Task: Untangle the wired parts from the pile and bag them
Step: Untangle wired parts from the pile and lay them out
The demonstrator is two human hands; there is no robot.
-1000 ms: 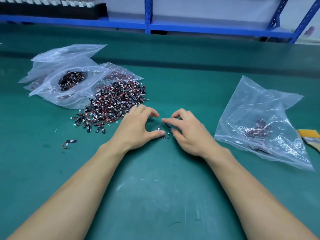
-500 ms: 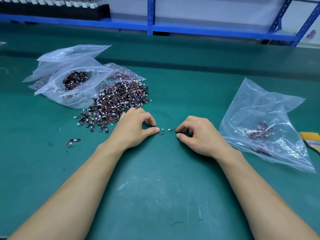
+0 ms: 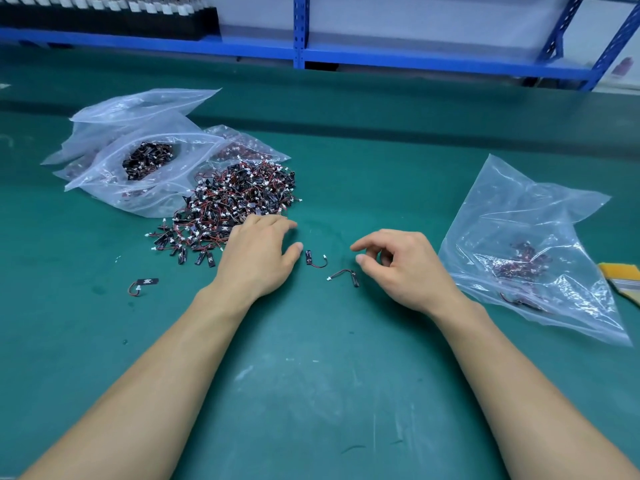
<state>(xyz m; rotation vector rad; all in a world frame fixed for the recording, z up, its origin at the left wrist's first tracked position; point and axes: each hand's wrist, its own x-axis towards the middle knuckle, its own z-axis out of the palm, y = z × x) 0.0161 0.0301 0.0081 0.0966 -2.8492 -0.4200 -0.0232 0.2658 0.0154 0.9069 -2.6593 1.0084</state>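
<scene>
Trouble: nothing is held by the left hand [image 3: 258, 258] or right hand [image 3: 398, 265]. The left part [image 3: 315, 259] and right part [image 3: 344, 277] are laid on the mat [image 3: 311, 375] between them, and could be knocked into the pile [image 3: 228, 209] and tangled.

- Green table mat [image 3: 346, 393], scuffed in places.
- Pile of wired parts [image 3: 239, 202], black with red leads, far left of centre.
- Clear zip bags [image 3: 104, 181], stacked behind the pile; the top one holds parts.
- Clear bag [image 3: 526, 216], right, a few parts inside.
- Two loose parts, one [image 3: 309, 257] just beside the left thumb, the other [image 3: 346, 275] near the right hand.
- Stray part [image 3: 147, 282], lying alone at left.
- Left hand [image 3: 256, 258], palm down, fingertips at the pile's edge.
- Right hand [image 3: 405, 268], loosely curled, holding nothing.
- Blue shelving [image 3: 301, 32], behind.
</scene>
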